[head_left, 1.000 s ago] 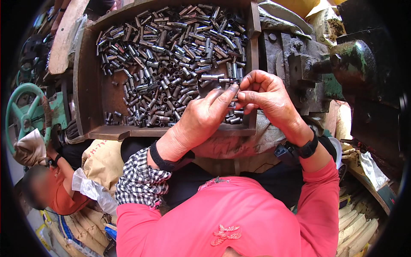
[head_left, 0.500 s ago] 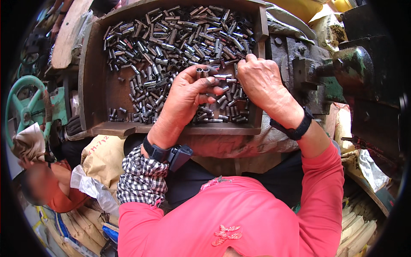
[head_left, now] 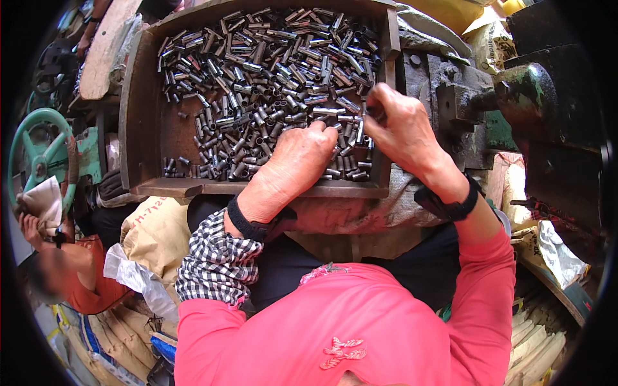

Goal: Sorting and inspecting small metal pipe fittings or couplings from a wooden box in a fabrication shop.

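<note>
A shallow, wood-like tray [head_left: 138, 122] in front of me holds a heap of short metal tubes [head_left: 270, 71], some shiny and some dark. My left hand [head_left: 296, 157] is over the near right part of the heap, back upward. Its fingers are bent down and pressed together among the tubes; whatever they hold is hidden beneath them. At the tray's right wall, my right hand [head_left: 405, 125] has its fingers curled in. Something dark shows between its thumb and fingers, too shadowed to name. A few tubes lie between the two hands.
Heavy dark machinery [head_left: 528, 96] stands close on the right. A green handwheel [head_left: 42, 157] is at the left, near another person in orange [head_left: 96, 276] holding a cloth. A paper sack [head_left: 158, 231] leans beside my left arm.
My left hand has turned over, from showing two tubes upright in its fingers to reaching down into the heap. My right hand has shifted slightly right and down, its wrist rotated.
</note>
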A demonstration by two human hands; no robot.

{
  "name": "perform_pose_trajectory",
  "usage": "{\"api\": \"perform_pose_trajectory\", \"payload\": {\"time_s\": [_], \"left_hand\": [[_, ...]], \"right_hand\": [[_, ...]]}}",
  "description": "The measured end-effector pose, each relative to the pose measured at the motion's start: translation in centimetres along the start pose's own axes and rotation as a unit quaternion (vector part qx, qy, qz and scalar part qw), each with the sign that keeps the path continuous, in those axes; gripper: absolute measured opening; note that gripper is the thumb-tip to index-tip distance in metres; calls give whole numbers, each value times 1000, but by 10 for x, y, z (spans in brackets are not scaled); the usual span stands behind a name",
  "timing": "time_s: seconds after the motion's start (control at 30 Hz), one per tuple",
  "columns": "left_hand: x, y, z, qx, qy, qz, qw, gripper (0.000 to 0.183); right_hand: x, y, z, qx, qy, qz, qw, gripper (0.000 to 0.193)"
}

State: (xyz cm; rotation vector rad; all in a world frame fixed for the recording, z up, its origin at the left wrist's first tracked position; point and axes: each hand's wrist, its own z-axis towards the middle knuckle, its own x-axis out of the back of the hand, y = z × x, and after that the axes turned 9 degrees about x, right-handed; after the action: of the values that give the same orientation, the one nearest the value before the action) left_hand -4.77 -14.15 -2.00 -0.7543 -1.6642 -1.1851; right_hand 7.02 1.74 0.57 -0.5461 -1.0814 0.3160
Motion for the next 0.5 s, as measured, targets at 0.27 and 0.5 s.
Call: {"api": "perform_pose_trajectory", "payload": {"time_s": [0.27, 0.5], "left_hand": [[-10, 10, 4, 12, 16, 72, 997, 8], [9, 3, 5, 34, 72, -182, 980, 13]], "right_hand": [[7, -6, -23, -50, -7, 154, 987, 14], [-3, -8, -21, -179, 9, 351, 919, 7]]}}
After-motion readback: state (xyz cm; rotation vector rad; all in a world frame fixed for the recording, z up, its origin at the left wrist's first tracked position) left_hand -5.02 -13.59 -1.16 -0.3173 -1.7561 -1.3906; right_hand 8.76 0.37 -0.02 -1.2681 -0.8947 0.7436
